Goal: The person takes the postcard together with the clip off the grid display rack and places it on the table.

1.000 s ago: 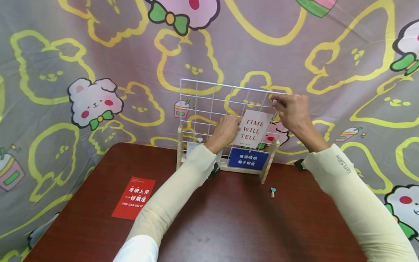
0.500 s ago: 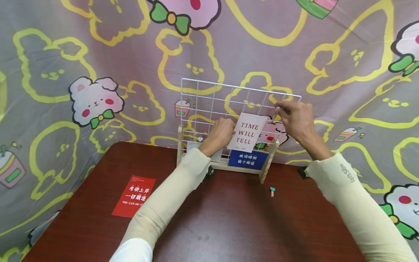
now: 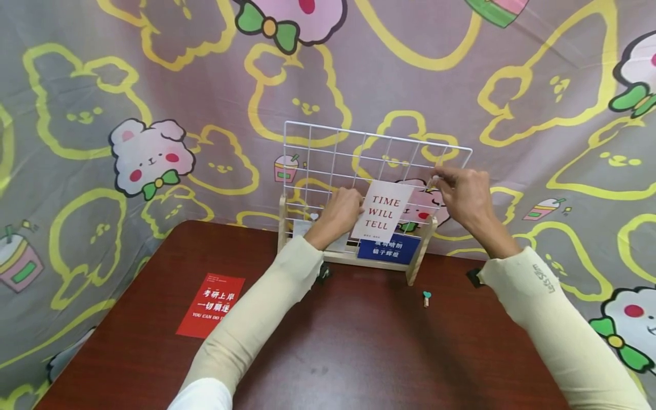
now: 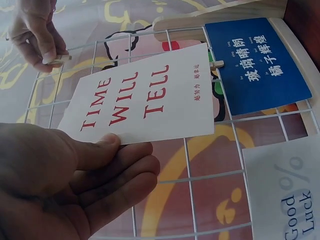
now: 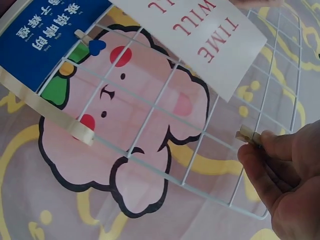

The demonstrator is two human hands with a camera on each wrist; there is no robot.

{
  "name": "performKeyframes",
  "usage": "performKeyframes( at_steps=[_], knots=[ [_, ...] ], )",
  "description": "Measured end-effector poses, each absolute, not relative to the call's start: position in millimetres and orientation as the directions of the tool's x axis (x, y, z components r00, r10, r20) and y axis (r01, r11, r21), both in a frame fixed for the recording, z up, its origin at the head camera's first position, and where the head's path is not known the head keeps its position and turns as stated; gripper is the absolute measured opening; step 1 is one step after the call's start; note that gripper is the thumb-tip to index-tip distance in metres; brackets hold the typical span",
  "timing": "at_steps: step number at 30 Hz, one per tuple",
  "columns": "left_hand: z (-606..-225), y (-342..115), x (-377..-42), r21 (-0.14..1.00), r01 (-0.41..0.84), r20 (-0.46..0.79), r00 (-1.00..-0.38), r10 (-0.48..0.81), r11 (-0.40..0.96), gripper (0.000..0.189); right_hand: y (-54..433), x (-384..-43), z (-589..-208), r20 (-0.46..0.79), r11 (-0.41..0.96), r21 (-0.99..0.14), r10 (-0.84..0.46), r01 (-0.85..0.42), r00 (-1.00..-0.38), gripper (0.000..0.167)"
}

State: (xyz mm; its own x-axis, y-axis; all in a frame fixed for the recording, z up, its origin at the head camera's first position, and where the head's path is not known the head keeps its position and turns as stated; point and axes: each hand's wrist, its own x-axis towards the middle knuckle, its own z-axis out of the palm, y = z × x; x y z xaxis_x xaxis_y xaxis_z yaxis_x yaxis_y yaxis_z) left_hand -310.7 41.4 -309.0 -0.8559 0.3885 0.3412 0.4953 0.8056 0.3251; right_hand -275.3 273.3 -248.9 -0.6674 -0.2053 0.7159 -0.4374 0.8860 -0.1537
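Currently, the left hand (image 3: pixel 338 213) is pinching the white card (image 3: pixel 383 210) in front of the rack (image 3: pixel 365 134), while the right hand (image 3: pixel 468 196) is gripping a small clip (image 5: pixel 247 135) near the rack's right end

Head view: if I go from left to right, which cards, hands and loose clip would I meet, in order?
Red card → left hand → white card → clip with a green heart → right hand.
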Motion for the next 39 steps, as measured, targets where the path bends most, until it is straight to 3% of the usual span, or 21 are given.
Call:
performKeyframes(
  at_steps=[9, 24, 32, 39],
  knots=[
    [-315.0, 30.6, -307.0, 0.289, 0.467, 0.309, -0.872, 0.38, 0.836, 0.02, 280.4, -272.9, -259.8, 0.725, 0.88, -0.17, -0.194, -0.444, -0.661, 0.009],
    [-318.3, 17.4, -300.3, 0.337, 0.445, 0.304, -0.886, 0.351, 0.83, 0.016, 291.6, -268.2, -271.5, 0.698, 0.892, -0.191, -0.17, -0.41, -0.696, 0.011],
    [-321.9, 11.3, -296.2, 0.322, 0.456, 0.302, -0.88, 0.367, 0.83, 0.017, 295.0, -264.0, -278.9, 0.642, 0.901, -0.245, -0.126, -0.358, -0.756, 0.015],
    [-327.7, 4.1, -293.6, 0.312, 0.471, 0.312, -0.871, 0.379, 0.825, 0.015, 300.5, -259.3, -283.6, 0.622, 0.892, -0.268, -0.128, -0.364, -0.772, 0.015]
  ],
)
